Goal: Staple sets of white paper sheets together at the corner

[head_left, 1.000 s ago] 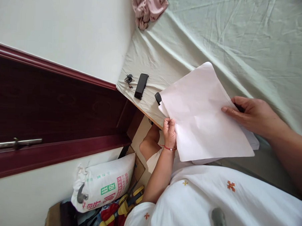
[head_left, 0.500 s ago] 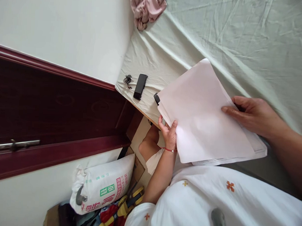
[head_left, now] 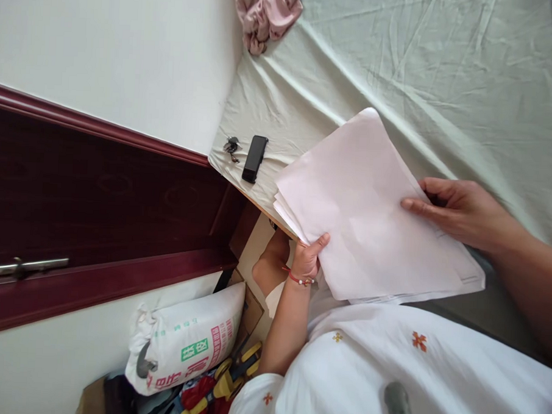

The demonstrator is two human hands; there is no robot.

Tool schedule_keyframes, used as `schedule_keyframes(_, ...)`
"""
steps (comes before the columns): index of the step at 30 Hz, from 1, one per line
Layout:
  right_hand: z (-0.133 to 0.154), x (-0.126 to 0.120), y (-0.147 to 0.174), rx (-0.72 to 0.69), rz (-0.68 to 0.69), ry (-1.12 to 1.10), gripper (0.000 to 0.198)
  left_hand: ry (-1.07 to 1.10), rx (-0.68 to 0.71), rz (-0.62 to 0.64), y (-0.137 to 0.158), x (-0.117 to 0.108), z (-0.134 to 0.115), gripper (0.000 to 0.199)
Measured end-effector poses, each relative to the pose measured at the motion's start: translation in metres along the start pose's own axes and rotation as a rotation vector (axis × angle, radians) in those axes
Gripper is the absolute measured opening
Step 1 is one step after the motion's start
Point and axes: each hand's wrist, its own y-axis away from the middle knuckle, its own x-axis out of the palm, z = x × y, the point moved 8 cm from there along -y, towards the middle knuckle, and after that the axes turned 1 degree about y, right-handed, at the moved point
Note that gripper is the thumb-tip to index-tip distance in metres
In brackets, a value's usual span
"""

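A stack of paper sheets point(head_left: 371, 211), blank on top with some print at the lower right edges, is held tilted over the sheet-covered surface and my lap. My left hand point(head_left: 308, 257), with a red string bracelet at the wrist, grips its near left edge. The thumb lies on the top sheet and the other fingers are hidden beneath. My right hand point(head_left: 459, 210) pinches the right edge, thumb on top and fingers behind. At the left corner the sheets are slightly fanned apart.
A black phone-like device point(head_left: 255, 159) and a bunch of keys point(head_left: 231, 146) lie on the pale green bedsheet point(head_left: 445, 104), with crumpled pink cloth point(head_left: 268, 14) farther back. On the left are a dark red door point(head_left: 98, 187) and a white printed sack point(head_left: 188, 337), with yellow-and-black items point(head_left: 225, 385) below.
My left hand has slid slightly down the stack's edge, its fingers now under the sheets. The dark object at the stack's left corner is out of sight. My right hand keeps its hold.
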Motion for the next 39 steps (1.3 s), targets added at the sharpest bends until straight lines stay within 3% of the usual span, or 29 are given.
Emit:
schedule_keyframes(5, -0.002, 0.016, -0.002, 0.025, 0.171, -0.203, 0.041, 0.020, 0.092, -0.125, 0.000, -0.018, -0.021, 0.065)
schedule_keyframes(10, 0.004, 0.016, -0.001, 0.019, 0.144, -0.310, 0.040, 0.101, 0.235, -0.246, 0.005, -0.030, -0.038, 0.063)
schedule_keyframes(16, 0.014, 0.013, -0.002, -0.097, 0.107, -0.366, 0.049, 0.049, 0.337, -0.298, 0.013, -0.014, -0.038, 0.059)
schedule_keyframes(23, 0.009, 0.009, -0.002, -0.107, 0.043, -0.339, 0.045, 0.080, 0.434, -0.254, 0.025, 0.011, -0.046, 0.063)
schedule_keyframes(30, 0.014, 0.023, -0.002, -0.105, 0.211, -0.435, 0.048, 0.101, 0.349, -0.274, 0.018, 0.008, -0.042, 0.065)
schedule_keyframes(35, 0.008, 0.014, -0.004, -0.129, 0.066, -0.370, 0.025, 0.102, 0.281, -0.176, 0.016, 0.011, -0.035, 0.068)
schedule_keyframes(39, 0.004, 0.000, -0.003, -0.188, -0.111, -0.271, 0.020, 0.080, 0.263, -0.174, 0.011, -0.003, -0.037, 0.063)
